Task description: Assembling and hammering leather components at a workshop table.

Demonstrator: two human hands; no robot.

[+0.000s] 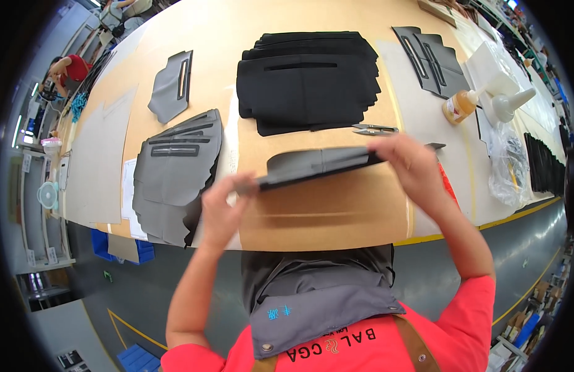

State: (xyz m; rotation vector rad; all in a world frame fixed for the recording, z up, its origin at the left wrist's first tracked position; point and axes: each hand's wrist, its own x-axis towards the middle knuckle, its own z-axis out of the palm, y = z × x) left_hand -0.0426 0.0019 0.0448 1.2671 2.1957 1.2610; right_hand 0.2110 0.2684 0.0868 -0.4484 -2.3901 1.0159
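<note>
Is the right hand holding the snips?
No, the snips lie on the table while the right hand grips a grey panel.

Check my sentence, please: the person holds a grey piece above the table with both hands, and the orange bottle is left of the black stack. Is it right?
One thing is wrong: in the head view, the orange bottle is right of the black stack. The rest is correct: the left hand and the right hand hold a grey piece above the table.
</note>
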